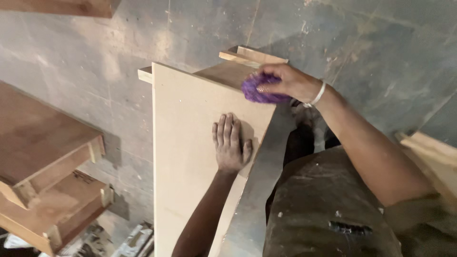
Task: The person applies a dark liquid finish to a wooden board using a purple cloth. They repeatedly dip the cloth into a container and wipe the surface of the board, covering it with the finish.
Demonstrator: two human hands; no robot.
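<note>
A pale wooden panel [185, 152] stands on edge in the middle of the head view, leaning toward me. My left hand [230, 143] lies flat on its face with fingers together, pressing it. My right hand [285, 80] is closed on a purple cloth [259, 90] at the panel's top right corner. A white band circles the right wrist. Behind the corner, a wooden frame piece [252, 56] sticks out.
Brown wooden furniture pieces [43, 157] are stacked at the left. Another wooden edge [435, 157] shows at the right. The floor [371, 43] is grey concrete. Scraps lie at the bottom left [133, 240]. My stained trousers fill the lower right.
</note>
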